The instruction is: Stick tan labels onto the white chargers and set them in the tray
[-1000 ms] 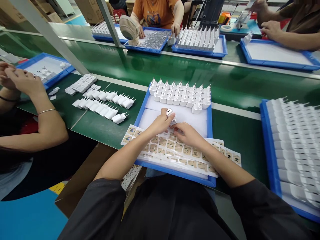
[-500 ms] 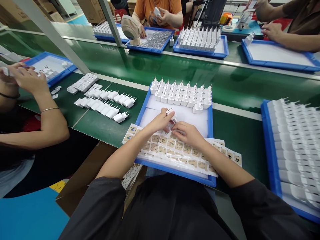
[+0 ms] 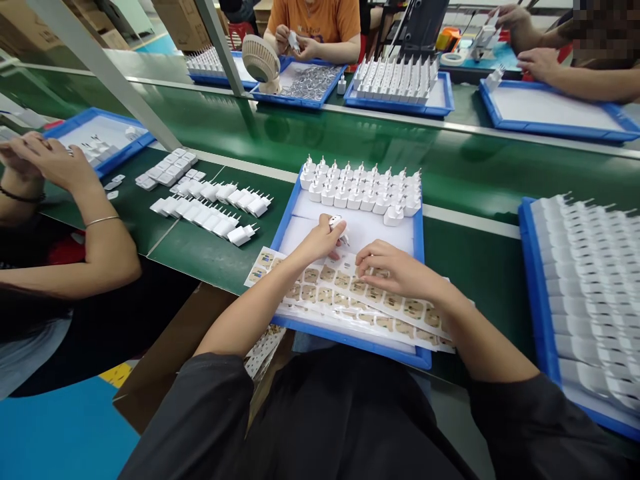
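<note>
My left hand (image 3: 323,241) grips a white plug charger (image 3: 339,229) above the blue tray (image 3: 424,247); its pins point down and to the right. My right hand (image 3: 387,267) hovers over or lightly touches the sticker sheets (image 3: 345,293); its fingers are curved, with a gap between thumb and forefinger and nothing visible in it. Those sheets carry rows of tan stickers and lie overlapping across the near half of the tray. Rows of white plug chargers (image 3: 355,193) stand pins up at the tray's far end, with one charger (image 3: 393,215) in front of them.
To the left, white chargers (image 3: 215,217) lie in rows on the green table (image 3: 200,257), near a co-worker's hands (image 3: 55,157). On the right stands a blue tray (image 3: 543,320) packed with chargers. Across the belt are more trays, a small fan (image 3: 261,61) and other people working.
My right hand has drawn away from the charger, to the right, and its fingers have parted. The sticker sheets under it have shifted. My left hand still holds the charger in nearly the same place.
</note>
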Demonstrator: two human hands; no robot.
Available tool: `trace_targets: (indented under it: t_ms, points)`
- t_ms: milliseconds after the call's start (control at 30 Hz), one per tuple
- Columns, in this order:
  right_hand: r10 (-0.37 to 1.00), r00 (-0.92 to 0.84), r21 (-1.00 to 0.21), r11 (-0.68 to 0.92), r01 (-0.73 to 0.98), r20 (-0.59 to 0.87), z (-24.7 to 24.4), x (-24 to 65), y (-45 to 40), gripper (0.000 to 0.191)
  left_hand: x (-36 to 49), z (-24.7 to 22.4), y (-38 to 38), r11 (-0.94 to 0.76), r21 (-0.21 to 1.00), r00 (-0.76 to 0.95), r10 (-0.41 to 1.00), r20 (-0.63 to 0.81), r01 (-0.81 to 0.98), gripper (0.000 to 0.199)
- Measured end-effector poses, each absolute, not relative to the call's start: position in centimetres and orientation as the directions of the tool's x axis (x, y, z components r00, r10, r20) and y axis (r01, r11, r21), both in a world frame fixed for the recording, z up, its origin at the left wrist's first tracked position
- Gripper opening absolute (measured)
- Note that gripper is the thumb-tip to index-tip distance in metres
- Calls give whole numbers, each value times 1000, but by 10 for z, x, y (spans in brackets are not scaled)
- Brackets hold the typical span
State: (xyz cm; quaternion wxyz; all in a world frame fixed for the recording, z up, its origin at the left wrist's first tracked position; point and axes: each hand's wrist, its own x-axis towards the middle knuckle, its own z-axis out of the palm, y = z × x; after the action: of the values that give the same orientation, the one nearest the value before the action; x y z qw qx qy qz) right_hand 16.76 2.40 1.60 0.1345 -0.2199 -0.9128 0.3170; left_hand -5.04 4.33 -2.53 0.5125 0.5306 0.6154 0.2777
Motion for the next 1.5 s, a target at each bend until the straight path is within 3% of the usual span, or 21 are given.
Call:
trace_targets:
  t_ms: [100, 200, 333, 500, 700, 833, 900, 1033, 1267, 1367, 1500]
  points:
    - [574, -813, -758, 571, 317, 93, 31, 184, 17, 14, -53, -16, 39, 174, 811, 57, 967, -246, 559, 42]
    - [666, -740, -859, 430, 277, 95, 31, 191, 7, 16, -51, -3, 29, -7, 671, 21, 1000, -14, 741, 45]
    - [838, -540, -962, 204, 180, 77, 16, 192, -5, 17, -40, 7, 10, -256, 632, 137, 963, 232, 732, 43]
    - [938, -344, -998, 61, 8, 55, 4, 191, -19, 18, -24, 3, -7, -377, 654, 291, 926, 242, 656, 40]
    - [889, -453, -994, 22, -109, 69, 7, 183, -30, 17, -14, -6, -10, -455, 684, 380, 884, 272, 570, 31]
    - [860, -497, -988, 154, 31, 119, 5, 178, -34, 12, -10, -7, -13, -366, 780, 375, 909, 183, 508, 28]
    - [880, -461, -983, 166, 77, 112, 2, 178, -32, 13, -10, -4, -16, -278, 856, 427, 901, 75, 436, 37]
    - [938, -330, -993, 115, 21, 101, 0, 181, -27, 17, -15, 3, -17, -87, 945, 554, 825, -108, 314, 66]
    - [966, -254, -999, 48, -18, 51, 4, 187, -22, 19, -23, 5, -9, 50, 963, 638, 739, -215, 266, 63]
    - [970, -243, -999, 22, -48, 33, 0, 190, -20, 18, -20, 4, -10, -60, 946, 560, 817, -137, 319, 56]
    - [990, -122, -997, 69, -40, 74, -1, 194, -20, 16, -15, 0, -12, -323, 883, 443, 884, 151, 342, 42]
